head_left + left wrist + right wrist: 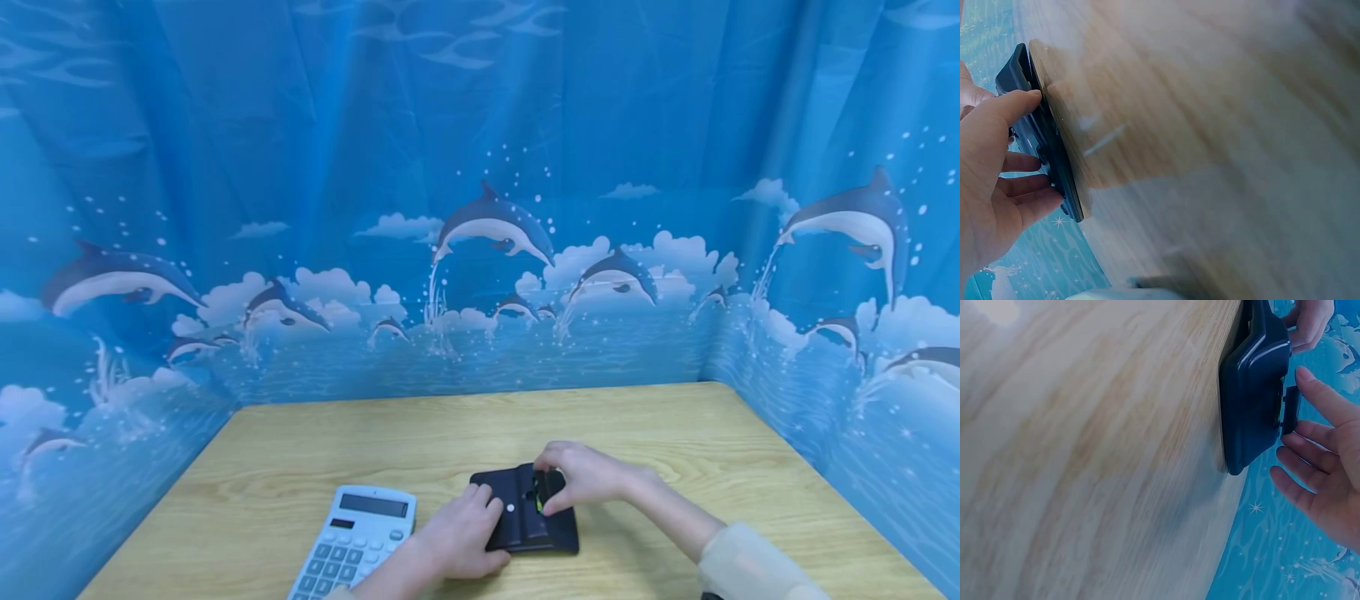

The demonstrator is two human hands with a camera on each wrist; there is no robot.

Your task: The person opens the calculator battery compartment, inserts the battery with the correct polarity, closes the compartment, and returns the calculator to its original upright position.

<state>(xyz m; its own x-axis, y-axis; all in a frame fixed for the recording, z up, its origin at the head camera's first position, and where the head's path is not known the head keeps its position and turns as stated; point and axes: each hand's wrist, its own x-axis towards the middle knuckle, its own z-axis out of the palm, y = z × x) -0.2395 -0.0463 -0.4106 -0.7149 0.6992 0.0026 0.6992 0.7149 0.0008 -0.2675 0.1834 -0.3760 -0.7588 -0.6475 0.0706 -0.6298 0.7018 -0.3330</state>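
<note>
A black plastic device (517, 527) lies on the wooden table, its raised middle section and a small white dot facing up. My left hand (463, 532) holds it at the left, fingers over its edge and thumb at the near corner. In the right wrist view, my right hand (1329, 440) pinches a small black cover (1292, 411) between thumb and fingers, beside an opening in the device's raised face. A bit of yellow-green (539, 502) shows in that opening in the head view, partly hidden by the right fingers.
A light blue calculator (352, 542) lies on the table (360, 442) to the left, partly behind my left forearm. A blue curtain (375, 167) printed with dolphins surrounds the table at the back and both sides.
</note>
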